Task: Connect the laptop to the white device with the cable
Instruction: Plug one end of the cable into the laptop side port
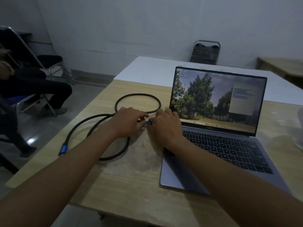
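Note:
An open grey laptop (218,141) sits on the right of the wooden table, its screen lit with a picture of trees. A black braided cable (137,95) lies in loops to its left. One blue plug (63,149) of the cable rests free near the table's left edge. The other blue plug (148,122) is pinched between both hands, just off the laptop's left side near the hinge. My left hand (127,122) grips the cable behind that plug. My right hand (165,126) holds the plug's tip and hides the laptop's left edge. No white device is in sight.
A white table top (155,69) adjoins the wooden table (131,177) at the back. A folding chair (205,52) stands behind it against the wall. At the left a seated person's legs (41,90) and more folding chairs (54,63) occupy the floor. Another table corner (282,66) shows far right.

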Available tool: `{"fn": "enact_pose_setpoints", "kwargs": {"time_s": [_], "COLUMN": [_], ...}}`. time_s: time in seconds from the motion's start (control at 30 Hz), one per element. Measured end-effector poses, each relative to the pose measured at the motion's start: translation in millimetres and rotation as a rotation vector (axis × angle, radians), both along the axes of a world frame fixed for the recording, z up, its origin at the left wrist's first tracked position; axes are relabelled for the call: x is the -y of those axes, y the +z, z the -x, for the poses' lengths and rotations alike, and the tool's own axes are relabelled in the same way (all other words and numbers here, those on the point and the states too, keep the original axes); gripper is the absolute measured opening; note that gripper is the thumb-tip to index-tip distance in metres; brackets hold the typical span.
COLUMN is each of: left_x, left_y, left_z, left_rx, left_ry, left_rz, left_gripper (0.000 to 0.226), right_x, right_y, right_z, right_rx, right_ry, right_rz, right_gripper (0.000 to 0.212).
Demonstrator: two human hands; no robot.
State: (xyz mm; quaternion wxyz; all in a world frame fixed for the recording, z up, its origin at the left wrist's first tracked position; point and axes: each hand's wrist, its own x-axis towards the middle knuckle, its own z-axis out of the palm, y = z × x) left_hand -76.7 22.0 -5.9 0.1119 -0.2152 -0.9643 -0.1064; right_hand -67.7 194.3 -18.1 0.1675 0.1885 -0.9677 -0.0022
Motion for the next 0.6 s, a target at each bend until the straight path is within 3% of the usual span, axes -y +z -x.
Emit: {"fn": "enact_pose_setpoints", "kwargs": {"time_s": [0.1, 0.2, 0.3, 0.6], "left_x": [-5, -6, -6, 10], "left_y": [4, 0, -9, -13], "left_z": [16, 29, 31, 26], "left_rx": [0.083, 0.173, 0.151, 0.147], "left_ry": [-0.054, -0.125, -0.192, -0.305], "left_rz": [0.045, -0.073, -0.143, -0.107], "left_gripper": [0.029, 0.026, 0.025, 0.030], "right_x": [-1, -13, -32, -28], "right_y": [1, 3, -3, -23], "right_z": [-8, -39, -91, -138], "right_rx": [0.024, 0.003, -0.044, -0.010], "right_ry": [-0.046, -0.117, -0.193, -0.347], "right_rz": [0.069, 0.267, 0.406, 0.421], "right_gripper": [0.040, 0.048, 0.046, 0.050]}}
